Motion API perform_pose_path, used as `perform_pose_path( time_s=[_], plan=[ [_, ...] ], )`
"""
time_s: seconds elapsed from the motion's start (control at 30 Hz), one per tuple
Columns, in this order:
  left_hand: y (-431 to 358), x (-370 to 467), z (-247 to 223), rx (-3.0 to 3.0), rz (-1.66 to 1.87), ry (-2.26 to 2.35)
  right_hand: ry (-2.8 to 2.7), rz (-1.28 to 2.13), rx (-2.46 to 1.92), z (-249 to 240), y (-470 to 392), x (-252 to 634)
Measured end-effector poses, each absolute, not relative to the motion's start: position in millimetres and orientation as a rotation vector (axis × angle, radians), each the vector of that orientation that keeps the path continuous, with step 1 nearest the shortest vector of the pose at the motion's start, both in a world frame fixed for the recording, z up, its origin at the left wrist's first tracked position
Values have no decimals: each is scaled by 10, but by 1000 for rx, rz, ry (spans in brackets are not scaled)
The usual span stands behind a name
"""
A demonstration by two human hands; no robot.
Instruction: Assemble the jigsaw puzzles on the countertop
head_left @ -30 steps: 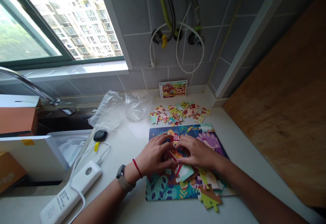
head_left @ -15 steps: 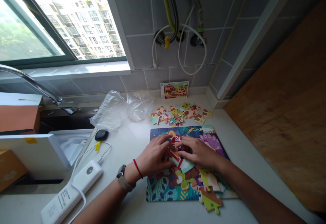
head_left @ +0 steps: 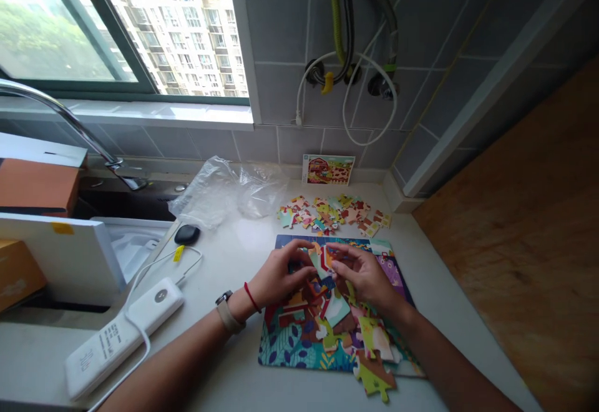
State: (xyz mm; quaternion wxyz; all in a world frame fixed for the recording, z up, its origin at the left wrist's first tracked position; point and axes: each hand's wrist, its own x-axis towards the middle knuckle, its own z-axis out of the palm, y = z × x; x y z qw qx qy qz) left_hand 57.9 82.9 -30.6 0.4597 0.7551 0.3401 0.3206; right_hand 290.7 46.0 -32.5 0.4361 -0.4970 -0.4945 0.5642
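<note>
Between the fingertips of both hands, red, white and pale-green jigsaw puzzle pieces are lifted above the board; I cannot tell whether they are joined. My left hand, with a watch and a red cord on its wrist, pinches their left side. From the right, my right hand grips an orange-and-red part with thumb and fingers. Underneath lies a picture puzzle board in blue and teal. Loose pieces are heaped on it, among them a white-and-red piece. A green-and-brown piece sticks out over its front edge.
Behind the board more puzzle pieces lie spread out, with a farm picture card leaning on the wall. Clear plastic bags, a black mouse-shaped object and a white power bank with cable are to the left. A wooden panel stands right.
Both hands have risen from the heap with puzzle pieces between their fingertips, uncovering more of the pile. The camera view has shifted slightly.
</note>
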Motion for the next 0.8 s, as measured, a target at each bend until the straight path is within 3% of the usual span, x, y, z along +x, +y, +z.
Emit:
perform_pose_path(
  time_s=[0.27, 0.47, 0.67, 0.8],
  plan=[
    [830, 669, -407, 1357, 879, 792, -1057, 1393, -1241, -337, 434, 2819],
    [898, 640, -457, 1433, 1094, 928, -1287, 1384, -1324, -280, 410, 2850],
    [1059, 511, -514, 1812, 1205, 1090, -1730, 740, -1502, -305, 510, 3023],
    [1155, 462, -603, 1964, 1167, 1101, -1969, 618, -1590, -397, 536, 3086]
  ],
)
